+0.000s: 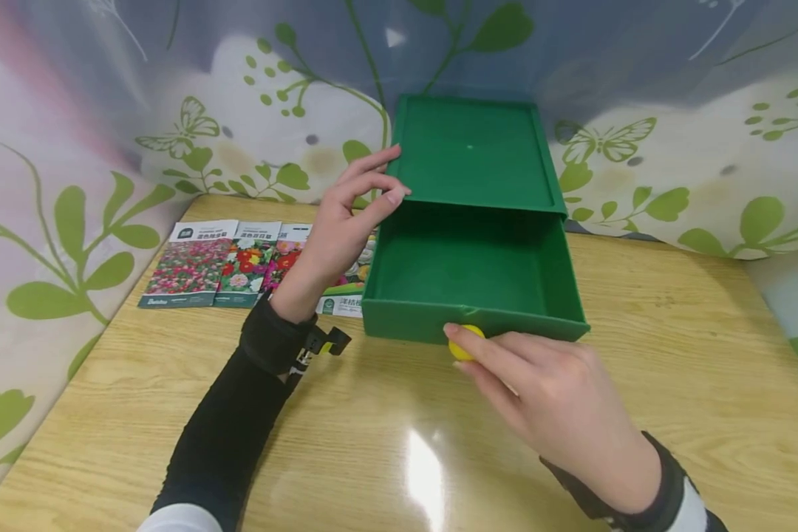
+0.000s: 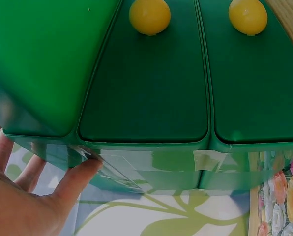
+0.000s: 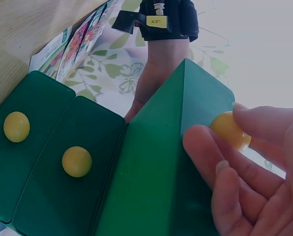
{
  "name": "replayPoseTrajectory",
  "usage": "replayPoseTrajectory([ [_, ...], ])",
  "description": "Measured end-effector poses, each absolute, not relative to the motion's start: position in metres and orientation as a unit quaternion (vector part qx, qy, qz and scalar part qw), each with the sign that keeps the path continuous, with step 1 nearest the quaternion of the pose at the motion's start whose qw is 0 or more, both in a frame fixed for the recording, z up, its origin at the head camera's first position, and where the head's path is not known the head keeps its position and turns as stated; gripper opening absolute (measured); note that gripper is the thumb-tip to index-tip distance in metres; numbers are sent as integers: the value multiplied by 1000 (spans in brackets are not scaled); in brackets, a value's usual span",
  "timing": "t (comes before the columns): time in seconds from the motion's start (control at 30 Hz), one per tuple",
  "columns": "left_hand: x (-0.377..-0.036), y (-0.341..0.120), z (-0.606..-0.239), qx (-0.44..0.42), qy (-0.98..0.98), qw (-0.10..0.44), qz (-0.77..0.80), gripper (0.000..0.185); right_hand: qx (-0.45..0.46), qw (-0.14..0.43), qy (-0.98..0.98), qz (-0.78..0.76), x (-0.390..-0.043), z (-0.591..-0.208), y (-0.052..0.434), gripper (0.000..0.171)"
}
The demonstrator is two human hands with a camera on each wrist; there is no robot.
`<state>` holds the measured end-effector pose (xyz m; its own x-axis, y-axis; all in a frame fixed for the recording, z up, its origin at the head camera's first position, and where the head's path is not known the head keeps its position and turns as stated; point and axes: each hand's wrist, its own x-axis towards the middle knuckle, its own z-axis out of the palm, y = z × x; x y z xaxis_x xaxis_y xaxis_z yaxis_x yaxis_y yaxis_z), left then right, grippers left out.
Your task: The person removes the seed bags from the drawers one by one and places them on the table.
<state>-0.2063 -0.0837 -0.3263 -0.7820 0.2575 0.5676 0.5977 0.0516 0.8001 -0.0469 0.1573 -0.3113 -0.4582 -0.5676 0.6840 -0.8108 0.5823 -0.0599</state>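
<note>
Drawer (image 1: 472, 270), smooth green plastic and rectangular, is drawn out of the top of a green cabinet (image 1: 472, 151) on a wooden table (image 1: 672, 369). Its round yellow knob (image 1: 464, 343) is pinched by the right hand (image 1: 558, 403). Two lower knobs are counted below. The cabinet's side is steadied by the left hand (image 1: 342, 225), fingers straight. Four seed packets (image 1: 213, 262) are partly hidden behind that wrist

Cabinet (image 1: 472, 151): on the table (image 1: 672, 369), at its far side, before the curtain (image 1: 106, 111).
Top drawer (image 1: 472, 273): pulled out of the cabinet toward the person.
Knob (image 1: 464, 343): on the front of the top drawer, between the fingers of the right hand (image 1: 552, 399).
Left hand (image 1: 346, 222): at the left side of the cabinet.
Seed packets (image 1: 229, 262): in a row on the table, left of the cabinet, behind the left hand.
2 lower drawers (image 3: 63, 157): under the top drawer, each with 1 knob.
</note>
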Motion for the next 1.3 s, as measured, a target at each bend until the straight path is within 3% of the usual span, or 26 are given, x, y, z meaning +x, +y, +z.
replayPoseTrajectory([
  [0.43, -187, -80, -307, -294, -713, 122, -625, 19, 382, 295, -852, 203, -50, -314, 160, 41],
  [0.67, -203, -83, -322, -298, -714, 126, -621, 18, 364, 329, -847, 204, -57, -320, 159, 44],
  [1.3, -206, -84, -324, -302, -714, 123, -619, 20, 335, 331, -849, 239, -77, -334, 161, 44],
])
